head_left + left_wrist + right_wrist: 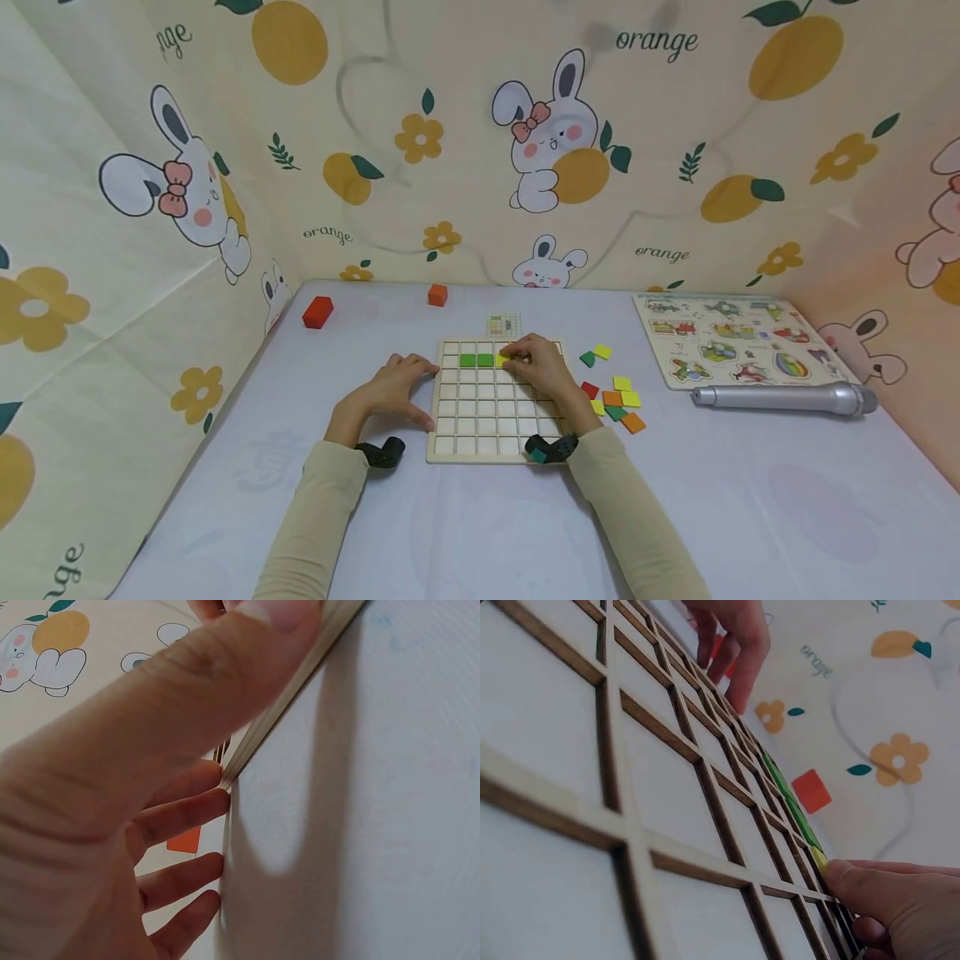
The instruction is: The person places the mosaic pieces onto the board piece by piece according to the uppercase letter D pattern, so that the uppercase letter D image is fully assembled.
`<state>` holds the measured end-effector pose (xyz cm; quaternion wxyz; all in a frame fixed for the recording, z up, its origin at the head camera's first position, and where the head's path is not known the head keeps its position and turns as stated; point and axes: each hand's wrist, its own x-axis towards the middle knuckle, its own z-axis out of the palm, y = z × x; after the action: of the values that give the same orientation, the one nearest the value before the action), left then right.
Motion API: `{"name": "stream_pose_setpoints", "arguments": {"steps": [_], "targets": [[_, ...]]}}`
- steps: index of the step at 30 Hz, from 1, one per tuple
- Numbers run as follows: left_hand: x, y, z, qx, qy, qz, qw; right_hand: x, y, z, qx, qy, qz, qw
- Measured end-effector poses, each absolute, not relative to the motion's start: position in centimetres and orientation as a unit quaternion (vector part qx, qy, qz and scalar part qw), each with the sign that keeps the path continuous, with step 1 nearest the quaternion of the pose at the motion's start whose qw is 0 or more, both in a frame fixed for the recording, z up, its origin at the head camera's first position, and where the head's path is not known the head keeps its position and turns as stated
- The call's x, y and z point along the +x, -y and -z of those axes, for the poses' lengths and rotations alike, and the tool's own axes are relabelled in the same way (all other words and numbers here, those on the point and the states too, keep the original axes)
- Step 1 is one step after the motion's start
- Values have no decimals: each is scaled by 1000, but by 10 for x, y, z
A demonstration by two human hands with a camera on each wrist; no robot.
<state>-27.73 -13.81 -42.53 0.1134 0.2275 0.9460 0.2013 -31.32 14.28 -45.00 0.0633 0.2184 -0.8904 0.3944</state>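
The step in hand looks to be setting a yellow tile (501, 360) into a cell of the wooden grid board (487, 427), which lies flat in the middle of the table. The right hand (542, 368) pinches that tile with thumb and fingertips, right beside two green tiles (477, 360) that already sit in the same row, near the far edge. In the right wrist view the tile lies about in line with the green ones, though the thumb hides how fully it is seated. The left hand (395, 389) is spread along the board's left edge, thumb toward the near end and fingers toward the far end, touching the frame without gripping a tile (to steady it, I would guess).

The next move seems to call for squaring the tile in its cell and letting go. More loose tiles (612, 398), in yellow, green, red and orange, lie to the right of the board.

The right sleeve (626, 492) and a wrist camera (555, 448) cover part of the board's near right corner. A small patterned card (503, 324) lies just beyond the far edge. Farther off are a red block (318, 312), an orange block (437, 295), a picture puzzle (693, 333) and a silver microphone (783, 399), none in the way.
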Motion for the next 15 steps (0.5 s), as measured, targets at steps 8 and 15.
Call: {"name": "stream_pose_setpoints", "arguments": {"steps": [8, 15], "targets": [[-276, 139, 424, 227, -947, -197, 111, -309, -152, 437, 236, 888, -390, 57], [-277, 139, 424, 228, -947, -198, 112, -309, -193, 427, 212, 895, -379, 101]]}}
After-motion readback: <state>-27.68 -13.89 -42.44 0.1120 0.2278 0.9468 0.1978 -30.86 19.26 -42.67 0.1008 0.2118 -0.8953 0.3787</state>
